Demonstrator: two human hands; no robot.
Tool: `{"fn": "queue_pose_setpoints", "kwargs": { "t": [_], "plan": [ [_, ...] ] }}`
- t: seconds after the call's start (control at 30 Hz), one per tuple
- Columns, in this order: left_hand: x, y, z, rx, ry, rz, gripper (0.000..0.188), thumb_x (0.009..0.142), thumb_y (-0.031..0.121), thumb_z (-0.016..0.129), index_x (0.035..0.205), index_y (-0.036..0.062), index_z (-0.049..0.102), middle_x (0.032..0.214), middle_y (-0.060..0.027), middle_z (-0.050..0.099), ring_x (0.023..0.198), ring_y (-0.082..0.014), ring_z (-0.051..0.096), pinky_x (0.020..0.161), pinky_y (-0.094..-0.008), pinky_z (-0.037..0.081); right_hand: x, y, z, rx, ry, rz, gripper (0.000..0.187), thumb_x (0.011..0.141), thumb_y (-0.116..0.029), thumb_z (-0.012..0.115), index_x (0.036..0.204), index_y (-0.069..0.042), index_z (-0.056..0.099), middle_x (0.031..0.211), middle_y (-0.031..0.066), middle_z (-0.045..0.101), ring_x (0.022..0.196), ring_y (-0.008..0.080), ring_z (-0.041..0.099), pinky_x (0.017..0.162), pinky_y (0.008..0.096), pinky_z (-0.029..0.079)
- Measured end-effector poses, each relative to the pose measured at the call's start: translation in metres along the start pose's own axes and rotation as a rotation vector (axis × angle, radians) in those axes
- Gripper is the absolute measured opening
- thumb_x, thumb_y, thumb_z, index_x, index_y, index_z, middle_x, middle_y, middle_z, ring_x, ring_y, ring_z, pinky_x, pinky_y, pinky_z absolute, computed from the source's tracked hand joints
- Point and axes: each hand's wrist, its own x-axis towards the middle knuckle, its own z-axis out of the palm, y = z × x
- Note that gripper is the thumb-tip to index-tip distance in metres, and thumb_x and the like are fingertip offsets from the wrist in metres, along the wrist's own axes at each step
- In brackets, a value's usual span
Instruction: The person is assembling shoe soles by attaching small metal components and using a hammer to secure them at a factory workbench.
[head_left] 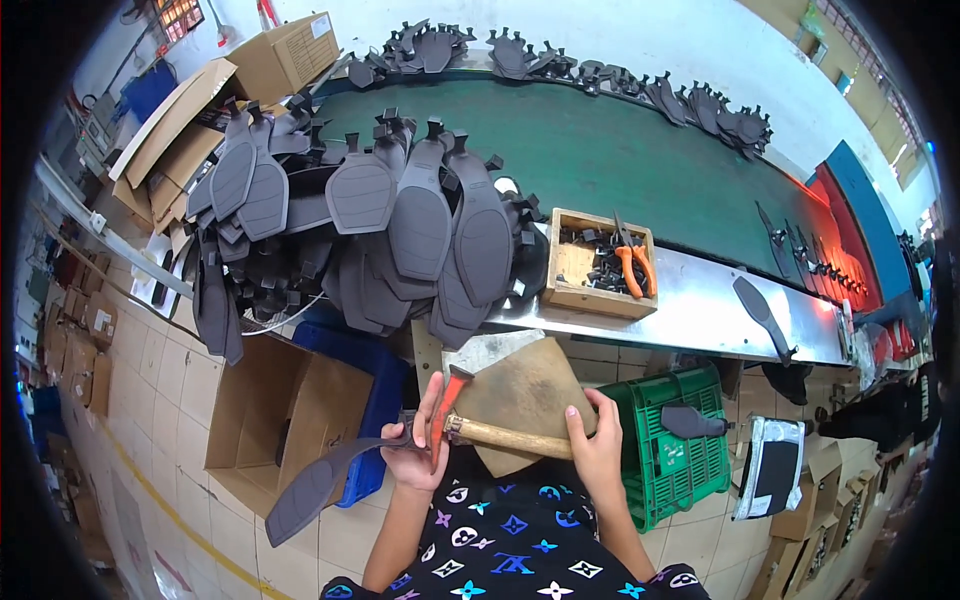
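Grey rubber shoe sole [320,482], long and flat, juts out to the lower left from the left hand [415,455], which is clenched around its narrow end together with a red-handled tool [443,405]; the right hand [595,445] grasps the wooden handle of a hammer [510,436] lying across a brown leather-covered work block [525,390]; beyond, a heap of dark grey soles [400,230] sits beside a small wooden box [575,262] holding orange-handled pliers [635,262] at the green conveyor belt [620,160].
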Motion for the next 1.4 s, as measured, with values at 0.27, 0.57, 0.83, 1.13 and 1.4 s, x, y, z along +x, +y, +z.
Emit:
{"fn": "queue_pose_setpoints", "kwargs": {
  "t": [0.27,0.57,0.83,1.13,1.4],
  "plan": [
    [0.010,0.018,0.005,-0.027,-0.029,0.083,0.036,0.079,0.027,0.057,0.054,0.0018,0.050,0.145,-0.0241,0.052,0.149,-0.0316,0.029,0.124,-0.0416,0.020,0.008,-0.017,0.030,0.259,0.146,0.088,0.042,0.101,-0.016,0.057,0.135,0.003,0.039,0.125,0.0214,0.052,0.117,0.0282,0.053,0.103,0.0380,0.041],
    [0.012,0.020,0.007,0.040,-0.031,0.115,0.038,0.074,0.033,0.057,0.055,0.0004,0.057,0.121,-0.0220,0.067,0.138,-0.0337,0.044,0.122,-0.0387,0.024,0.007,-0.009,0.025,-0.196,-0.048,-0.009,0.055,0.103,-0.033,0.050,0.141,0.004,0.039,0.138,0.0244,0.042,0.132,0.0388,0.037,0.109,0.0453,0.031],
    [0.015,0.026,0.030,0.078,-0.156,0.110,0.040,0.074,0.033,0.055,0.058,-0.0041,0.058,0.120,-0.0248,0.063,0.132,-0.0365,0.047,0.121,-0.0396,0.027,0.012,-0.057,0.049,-0.708,-0.392,-0.744,0.047,0.088,-0.040,0.070,0.112,-0.002,0.058,0.101,0.0083,0.065,0.097,0.0263,0.063,0.083,0.0394,0.046],
    [0.008,0.041,0.094,0.519,-0.512,0.265,0.047,0.088,0.042,0.050,0.067,0.0009,0.060,0.096,-0.0137,0.059,0.094,-0.0246,0.053,0.083,-0.0352,0.042,0.032,-0.077,0.046,-0.166,-0.352,-0.363,0.030,0.098,-0.028,0.062,0.095,0.001,0.054,0.080,0.0217,0.065,0.078,0.0411,0.067,0.067,0.0486,0.052],
    [0.061,-0.005,0.083,1.799,-0.365,0.552,0.018,0.086,0.008,0.069,0.104,0.0042,0.073,0.099,-0.0113,0.071,0.097,-0.0277,0.066,0.089,-0.0385,0.047,-0.011,-0.087,-0.058,0.232,-0.126,-0.249,0.028,0.103,-0.018,0.054,0.123,0.001,0.053,0.069,0.0031,0.058,0.053,0.0089,0.054,0.049,0.0259,0.044]
  ]
}}
